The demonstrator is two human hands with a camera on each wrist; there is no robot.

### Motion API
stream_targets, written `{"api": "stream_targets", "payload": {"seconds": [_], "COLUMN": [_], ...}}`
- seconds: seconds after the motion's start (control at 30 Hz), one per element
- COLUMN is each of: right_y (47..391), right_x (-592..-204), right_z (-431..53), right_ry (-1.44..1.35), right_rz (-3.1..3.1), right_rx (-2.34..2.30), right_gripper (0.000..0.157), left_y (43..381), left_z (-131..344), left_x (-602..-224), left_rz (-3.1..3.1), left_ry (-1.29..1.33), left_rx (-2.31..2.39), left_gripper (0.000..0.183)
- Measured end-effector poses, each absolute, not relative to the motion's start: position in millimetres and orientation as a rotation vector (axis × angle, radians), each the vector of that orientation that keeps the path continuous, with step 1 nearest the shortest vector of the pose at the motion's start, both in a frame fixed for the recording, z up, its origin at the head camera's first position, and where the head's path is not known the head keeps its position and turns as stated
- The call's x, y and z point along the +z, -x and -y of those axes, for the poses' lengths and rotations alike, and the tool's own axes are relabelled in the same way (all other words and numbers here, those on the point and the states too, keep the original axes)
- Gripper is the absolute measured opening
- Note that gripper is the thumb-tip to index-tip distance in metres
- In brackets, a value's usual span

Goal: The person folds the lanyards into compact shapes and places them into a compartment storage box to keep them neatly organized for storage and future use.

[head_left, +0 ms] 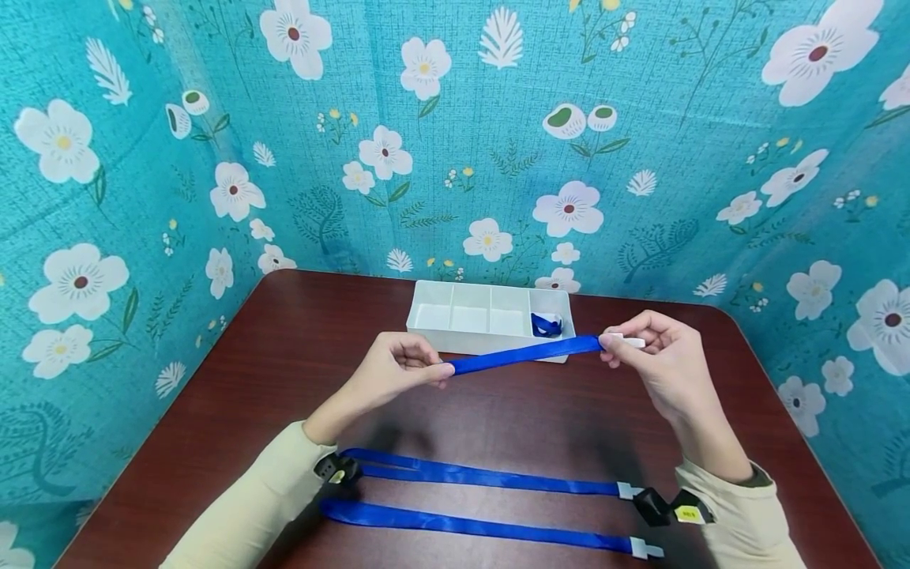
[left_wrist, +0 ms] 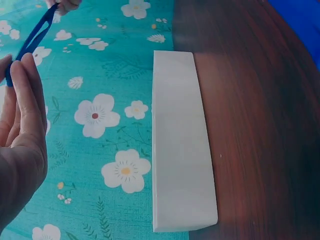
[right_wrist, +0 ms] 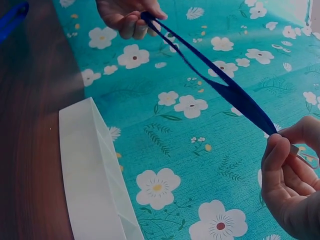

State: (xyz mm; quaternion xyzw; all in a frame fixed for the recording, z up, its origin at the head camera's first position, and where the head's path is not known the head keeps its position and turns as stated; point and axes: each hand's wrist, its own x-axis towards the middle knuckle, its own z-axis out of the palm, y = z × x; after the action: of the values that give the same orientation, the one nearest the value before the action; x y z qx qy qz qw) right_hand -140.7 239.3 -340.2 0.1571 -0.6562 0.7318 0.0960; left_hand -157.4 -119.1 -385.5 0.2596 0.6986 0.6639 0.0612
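A blue lanyard [head_left: 526, 355] is stretched between both hands above the table. My left hand [head_left: 398, 365] pinches its looped end between thumb and fingers. At the other end, my right hand [head_left: 657, 356] pinches the strap beside its white clip [head_left: 631, 341]. The right wrist view shows the lanyard [right_wrist: 220, 85] as two strands that meet close to the right fingers. Nearer the body, two more blue lanyards [head_left: 483, 476] [head_left: 476, 524] lie lengthwise on the table, their clips toward the right. The left sleeve and wrist camera overlap their looped ends.
Behind the hands stands a white divided tray [head_left: 455, 338]. Its rightmost compartment holds a folded blue lanyard [head_left: 547, 324]. The dark wooden table [head_left: 320, 316] backs onto a teal floral cloth [head_left: 441, 174], which also rises at both sides.
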Motion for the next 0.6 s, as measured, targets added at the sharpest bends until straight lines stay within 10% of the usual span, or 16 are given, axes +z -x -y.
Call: {"api": "stream_targets", "payload": {"seconds": [0.6], "right_y": [140], "right_x": [-352], "right_z": [-240], "right_ry": [-0.464], "right_rz": [2.056], "right_rx": [1.988], "right_gripper": [0.014], "left_y": [158], "left_z": [120], "left_x": [-382], "left_rz": [-2.082], "left_ry": [-0.583], "left_rx": [2.069], "left_gripper": [0.016]}}
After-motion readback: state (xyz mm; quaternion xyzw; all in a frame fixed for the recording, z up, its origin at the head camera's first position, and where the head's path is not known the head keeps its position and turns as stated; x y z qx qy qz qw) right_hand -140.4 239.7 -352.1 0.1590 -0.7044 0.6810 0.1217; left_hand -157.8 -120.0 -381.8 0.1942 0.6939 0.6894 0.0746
